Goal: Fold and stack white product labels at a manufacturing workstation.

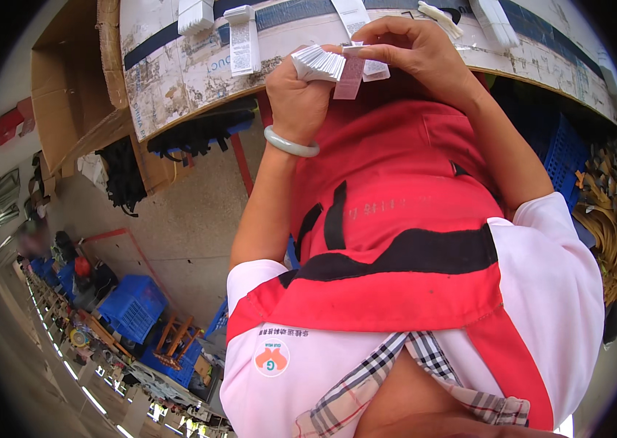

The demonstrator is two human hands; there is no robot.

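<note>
My left hand (295, 102) is closed around a thick bundle of white labels (318, 64), whose edges fan out toward the right. Just beside it, the thumb and forefinger of my right hand (425, 58) pinch the top of a white label at the bundle's side. A pinkish translucent strip (350, 79) hangs down between the two hands; which of them holds it I cannot tell. Beyond the fingers, a printed white label strip (352, 16) lies on the worktable (170, 91). Both hands are above the table's near edge.
More label stacks lie along the table: a folded one (195, 16), a printed one (245, 45) and another at right (494, 22). Left stands an open cardboard box (75, 95). Blue crates (133, 306) are on the floor, and brown strips (611, 219) hang at right.
</note>
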